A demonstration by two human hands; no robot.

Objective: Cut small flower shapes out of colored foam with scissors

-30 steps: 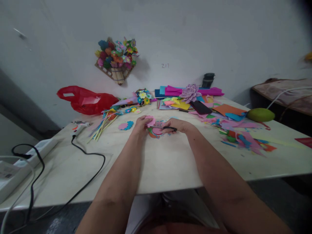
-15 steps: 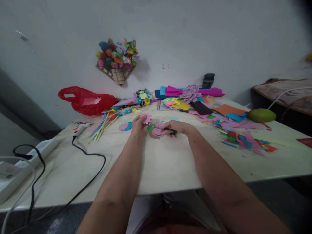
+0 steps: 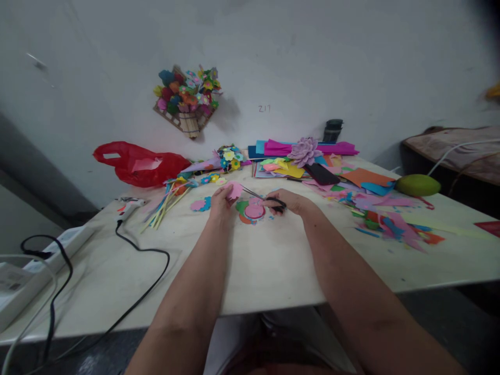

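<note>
Between the fingers of my left hand (image 3: pixel 222 202) is a round pink paper piece (image 3: pixel 235 190) with a scalloped edge. My right hand (image 3: pixel 287 202) is closed around the black handles of a pair of scissors (image 3: pixel 253 194), whose blades point left at the pink piece's right edge. On the table below the blades lie round cut pieces in pink, green and orange, the pink disc (image 3: pixel 254 211) uppermost. Left of my left hand rest scalloped pink and blue pieces (image 3: pixel 201 204), partly hidden by it.
A glue gun (image 3: pixel 130 207) with a black cord and a power strip (image 3: pixel 50 265) are on the left. A red plastic bag (image 3: pixel 144 164) and paper flowers (image 3: pixel 230 156) sit behind. Coloured scraps (image 3: pixel 398 224) and a green mango-like fruit (image 3: pixel 417 185) lie right.
The scissors' tips have swung up and away from the lower edge of the pink piece to its right side. My left hand has barely moved.
</note>
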